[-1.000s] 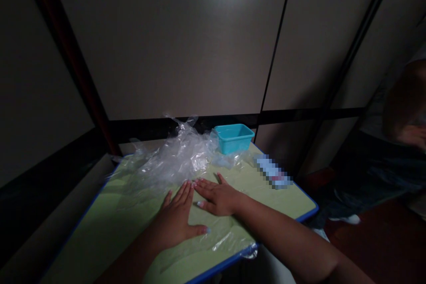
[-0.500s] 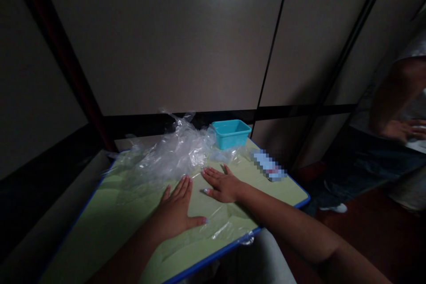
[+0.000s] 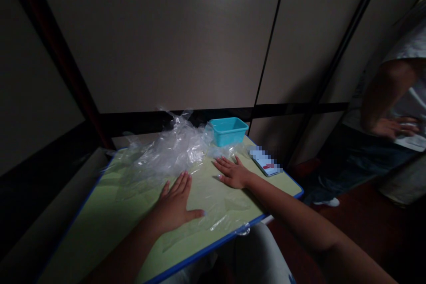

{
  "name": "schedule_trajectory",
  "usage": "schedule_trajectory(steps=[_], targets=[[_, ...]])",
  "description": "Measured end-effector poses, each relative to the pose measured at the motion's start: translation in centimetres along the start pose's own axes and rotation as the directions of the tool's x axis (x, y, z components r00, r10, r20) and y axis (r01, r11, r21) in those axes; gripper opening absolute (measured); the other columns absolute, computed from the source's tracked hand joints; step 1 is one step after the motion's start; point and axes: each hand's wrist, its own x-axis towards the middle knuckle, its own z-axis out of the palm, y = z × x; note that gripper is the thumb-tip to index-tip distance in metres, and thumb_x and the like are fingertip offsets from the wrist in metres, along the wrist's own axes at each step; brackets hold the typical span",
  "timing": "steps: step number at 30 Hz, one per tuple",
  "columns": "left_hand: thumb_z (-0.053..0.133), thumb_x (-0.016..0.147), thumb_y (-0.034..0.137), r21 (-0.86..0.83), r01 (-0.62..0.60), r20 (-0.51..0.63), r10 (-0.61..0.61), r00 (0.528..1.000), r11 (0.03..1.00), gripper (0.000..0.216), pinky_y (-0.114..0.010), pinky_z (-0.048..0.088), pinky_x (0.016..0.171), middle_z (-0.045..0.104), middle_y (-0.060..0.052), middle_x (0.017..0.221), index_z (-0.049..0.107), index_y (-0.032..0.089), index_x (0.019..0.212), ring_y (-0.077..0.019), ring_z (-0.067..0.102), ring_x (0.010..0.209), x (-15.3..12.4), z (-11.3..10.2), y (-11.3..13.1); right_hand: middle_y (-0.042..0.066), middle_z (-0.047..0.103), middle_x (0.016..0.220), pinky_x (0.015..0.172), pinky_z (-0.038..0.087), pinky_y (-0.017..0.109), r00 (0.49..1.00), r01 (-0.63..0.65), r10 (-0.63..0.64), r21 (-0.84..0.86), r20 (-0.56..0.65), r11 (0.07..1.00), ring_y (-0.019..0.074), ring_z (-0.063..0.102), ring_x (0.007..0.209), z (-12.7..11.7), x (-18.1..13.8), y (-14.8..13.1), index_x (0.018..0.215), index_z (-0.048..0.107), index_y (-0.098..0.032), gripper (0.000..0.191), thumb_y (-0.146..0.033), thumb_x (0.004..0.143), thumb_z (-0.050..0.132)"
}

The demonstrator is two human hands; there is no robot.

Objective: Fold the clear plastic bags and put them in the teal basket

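Observation:
My left hand [image 3: 175, 208] lies flat with its thumb spread, on a thin clear plastic bag [image 3: 219, 222] laid out over the table. Further right, my right hand [image 3: 233, 173] also rests flat, fingers apart, on or beside the far part of that bag; its exact edge is hard to make out. Neither hand grips anything. Beyond my fingertips sits a crumpled heap of clear plastic bags [image 3: 173, 148]. A turquoise plastic basket [image 3: 229, 133] stands behind my right hand, with more clear plastic in front of it.
The small yellow-green table [image 3: 100, 217] has a blue edge. A phone [image 3: 266, 162], partly blurred out, lies near its right side. Tall cabinet panels [image 3: 183, 44] rise right behind the table. Another person [image 3: 392, 97] stands at the right, one hand at the waist.
My right hand has slid right and away from me over the plastic, widening the gap between my hands. My left hand has stayed nearly in place. The view has shifted slightly.

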Motion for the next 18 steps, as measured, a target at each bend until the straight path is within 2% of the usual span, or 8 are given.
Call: schedule_trajectory(steps=[5,7,11,18], targets=[[0.027,0.085,0.055,-0.024,-0.035,-0.067,0.033,0.997,0.999,0.070,-0.051,0.009,0.105,0.007,-0.010,0.147,0.011,0.017,0.142,-0.0243,0.004,0.135,-0.1,0.0,-0.4,0.004,0.004,0.148,0.099,-0.009,0.058,0.999,-0.035,0.035,-0.007,-0.009,0.999,0.0235,-0.001,0.135,0.0,-0.1,0.0,0.141,0.005,-0.028,0.063,-0.059,0.088,0.014],[0.025,0.088,0.050,-0.040,-0.039,-0.093,0.035,0.995,0.998,0.063,-0.051,0.010,0.105,0.009,-0.008,0.148,0.010,0.020,0.142,-0.0230,0.006,0.135,-0.1,-0.2,-0.6,0.004,0.002,0.148,0.099,-0.010,0.058,0.998,-0.056,0.056,-0.017,-0.001,0.998,0.0243,-0.003,0.135,0.0,-0.1,0.0,0.141,0.004,-0.029,0.064,-0.060,0.087,0.013],[0.028,0.089,0.048,-0.059,-0.057,-0.106,0.051,0.993,0.997,0.061,-0.050,0.010,0.105,0.013,-0.007,0.147,0.013,0.021,0.141,-0.0233,0.007,0.135,-0.2,-1.0,-0.9,0.002,-0.002,0.148,0.098,-0.011,0.059,0.993,-0.114,0.115,-0.041,0.005,0.993,0.0255,-0.006,0.134,0.1,-0.3,0.3,0.141,0.002,-0.032,0.063,-0.061,0.086,0.012],[0.035,0.084,0.055,-0.063,-0.084,-0.090,0.078,0.993,0.995,0.066,-0.053,0.014,0.103,0.015,-0.009,0.147,0.023,0.022,0.139,-0.0289,0.011,0.134,-0.4,-1.8,-1.1,0.004,-0.004,0.148,0.096,-0.014,0.060,0.985,-0.171,0.172,-0.057,0.022,0.984,0.0260,-0.009,0.134,0.5,-0.3,1.1,0.140,0.002,-0.033,0.067,-0.066,0.083,0.011]])
